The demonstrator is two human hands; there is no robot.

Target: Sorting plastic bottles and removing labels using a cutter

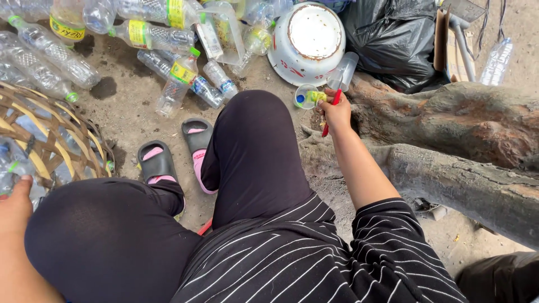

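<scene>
The right hand point(335, 112) is closed around a red-handled tool point(331, 112), its blade end hard to make out, just in front of the overturned white enamel bowl point(307, 35). Touching that hand, a clear plastic bottle point(331, 84) with a yellow label lies on the dirt below the bowl's rim. The left hand point(14, 205), far left of the bowl and cut off by the frame edge, rests on a woven basket point(53, 137) holding clear bottles; its grip cannot be told. More empty bottles point(163, 39) lie scattered left of the bowl, a black bag point(393, 33) to its right.
</scene>
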